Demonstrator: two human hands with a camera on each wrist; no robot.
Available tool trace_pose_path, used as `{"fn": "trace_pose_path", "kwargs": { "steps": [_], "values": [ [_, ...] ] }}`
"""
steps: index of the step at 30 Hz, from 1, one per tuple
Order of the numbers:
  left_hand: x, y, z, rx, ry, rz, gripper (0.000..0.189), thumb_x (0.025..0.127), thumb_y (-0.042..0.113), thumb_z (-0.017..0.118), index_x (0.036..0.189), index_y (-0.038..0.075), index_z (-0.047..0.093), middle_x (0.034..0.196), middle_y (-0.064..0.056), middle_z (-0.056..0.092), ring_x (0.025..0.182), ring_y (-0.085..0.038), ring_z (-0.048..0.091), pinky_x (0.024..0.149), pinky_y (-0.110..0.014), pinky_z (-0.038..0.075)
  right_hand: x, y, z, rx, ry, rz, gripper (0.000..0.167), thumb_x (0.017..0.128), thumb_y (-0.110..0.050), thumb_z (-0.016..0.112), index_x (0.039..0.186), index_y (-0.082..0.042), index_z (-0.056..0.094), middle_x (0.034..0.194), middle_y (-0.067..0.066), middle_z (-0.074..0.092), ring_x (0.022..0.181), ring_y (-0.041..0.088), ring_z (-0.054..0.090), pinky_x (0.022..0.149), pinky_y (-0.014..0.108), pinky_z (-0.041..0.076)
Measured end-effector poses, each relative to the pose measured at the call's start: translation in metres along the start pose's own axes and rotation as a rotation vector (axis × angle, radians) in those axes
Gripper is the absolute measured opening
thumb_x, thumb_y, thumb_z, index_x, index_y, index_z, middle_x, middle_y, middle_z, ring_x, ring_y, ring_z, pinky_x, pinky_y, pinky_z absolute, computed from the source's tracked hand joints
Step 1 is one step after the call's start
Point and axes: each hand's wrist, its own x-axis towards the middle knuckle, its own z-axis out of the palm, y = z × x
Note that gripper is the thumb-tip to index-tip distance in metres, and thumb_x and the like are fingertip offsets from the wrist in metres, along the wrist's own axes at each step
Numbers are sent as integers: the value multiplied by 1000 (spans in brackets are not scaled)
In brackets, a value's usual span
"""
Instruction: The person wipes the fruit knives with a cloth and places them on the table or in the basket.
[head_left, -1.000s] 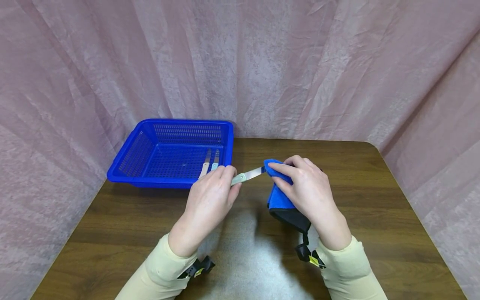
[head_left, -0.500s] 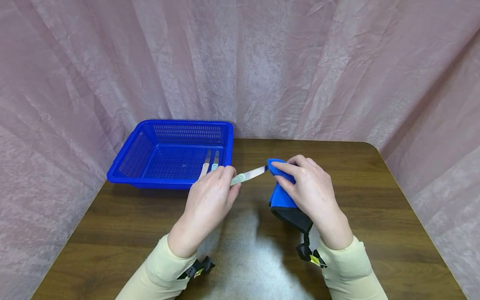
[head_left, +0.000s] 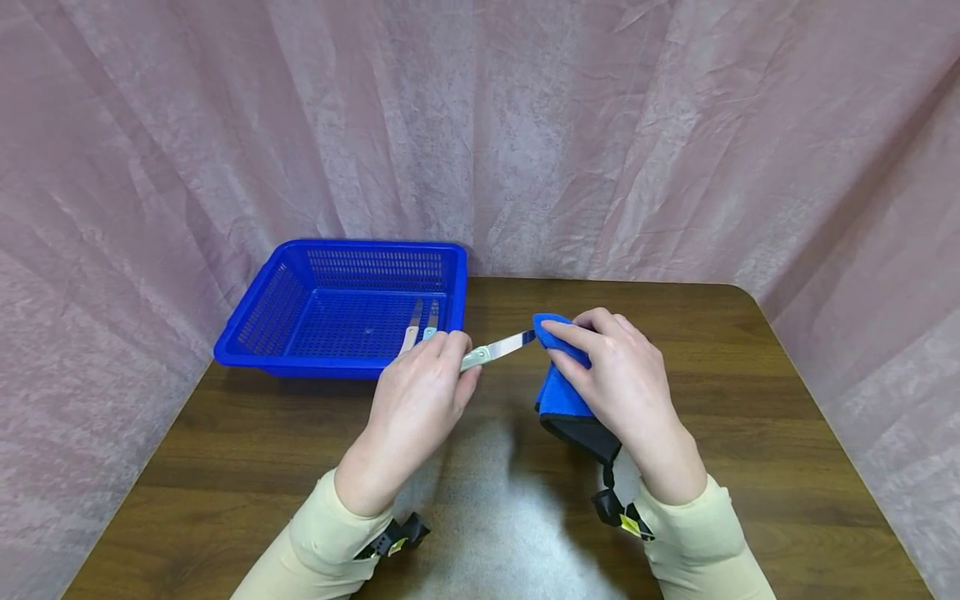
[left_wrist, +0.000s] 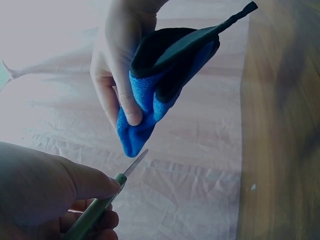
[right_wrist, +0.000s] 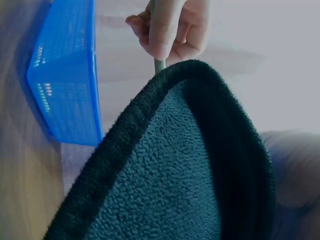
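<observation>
My left hand (head_left: 422, 387) grips the pale green handle (head_left: 476, 358) of a small knife, its blade (head_left: 508, 345) pointing right and slightly away. In my right hand (head_left: 618, 367) is a folded blue cloth (head_left: 564, 392) with black edging, pinched between thumb and fingers near its far end. The blade tip comes right up to the cloth's left edge in the head view. Seen from the left wrist, the cloth (left_wrist: 145, 100) hangs just above the blade (left_wrist: 136, 163). In the right wrist view the cloth's dark underside (right_wrist: 160, 165) fills the foreground and hides the blade.
A blue plastic basket (head_left: 258, 363) stands at the back left, close to my left hand. Inside it, along its right side, lie a knife with a beige handle (head_left: 409, 337) and one with a light blue handle (head_left: 430, 332). A pink curtain (head_left: 600, 167) hangs behind the wooden table (head_left: 742, 400).
My right hand and the cloth have shifted slightly to the right, showing a little more of the blade. The left hand keeps its place, and the light on the blade differs.
</observation>
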Motion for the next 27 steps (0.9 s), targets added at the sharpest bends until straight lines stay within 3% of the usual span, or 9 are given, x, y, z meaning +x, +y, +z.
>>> {"fn": "trace_pose_path", "kwargs": {
  "steps": [8, 18, 27],
  "values": [
    [0, 1, 0, -2, -2, 8, 23, 97, 15, 86, 106, 6, 67, 83, -2, 63, 68, -24, 61, 54, -39, 49, -1, -11, 4, 20, 13, -90, 39, 92, -25, 93, 129, -26, 84, 113, 6, 74, 96, 27, 67, 74, 45, 57],
    [-1, 3, 0, -5, -52, 3, 22, 99, 18, 85, 108, 7, 67, 85, -1, 62, 67, -18, 58, 54, -33, 48, -4, -25, 12, 33, 14, -164, 38, 89, -24, 95, 126, -29, 86, 113, 4, 75, 101, 27, 70, 75, 45, 59],
    [-2, 3, 3, 0, -37, 9, 24, 98, 18, 86, 106, 7, 66, 82, -1, 60, 66, -20, 60, 53, -35, 48, -6, -28, 14, 23, -20, -209, 38, 91, -25, 94, 128, -27, 85, 116, 6, 75, 103, 28, 70, 80, 45, 59]
  ]
}}
